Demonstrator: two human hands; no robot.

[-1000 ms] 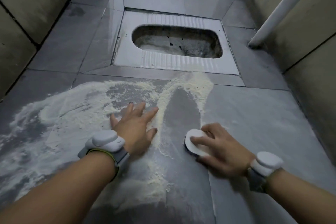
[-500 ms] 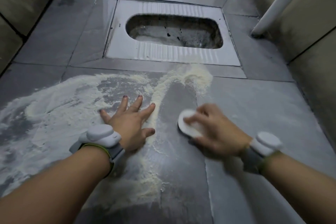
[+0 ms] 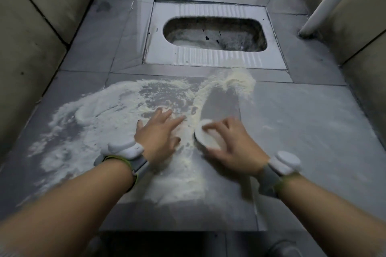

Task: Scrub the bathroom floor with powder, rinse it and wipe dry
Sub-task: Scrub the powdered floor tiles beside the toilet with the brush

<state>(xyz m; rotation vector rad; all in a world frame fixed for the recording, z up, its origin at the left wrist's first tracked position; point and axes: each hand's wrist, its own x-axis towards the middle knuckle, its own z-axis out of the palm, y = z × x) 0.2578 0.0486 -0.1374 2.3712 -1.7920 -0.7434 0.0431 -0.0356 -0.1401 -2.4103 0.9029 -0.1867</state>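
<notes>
Bare forearms, white wrist devices (image 3: 125, 149) on grey, green-edged straps

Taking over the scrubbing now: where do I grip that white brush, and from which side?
Grip the scrub brush across its domed white back, from above, as the right hand does now. It lies bristles-down on the floor, so only top and edges are reachable.

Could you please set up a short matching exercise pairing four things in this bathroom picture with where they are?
Things:
1. pale loose powder
2. white oval scrub brush
3. steel squat toilet pan
4. white slanted pipe

Places:
A. far right, by the wall
B. under the right hand
C. mostly around the left hand
D. sunk in the floor ahead

Pairs: 1-C, 2-B, 3-D, 4-A
</notes>
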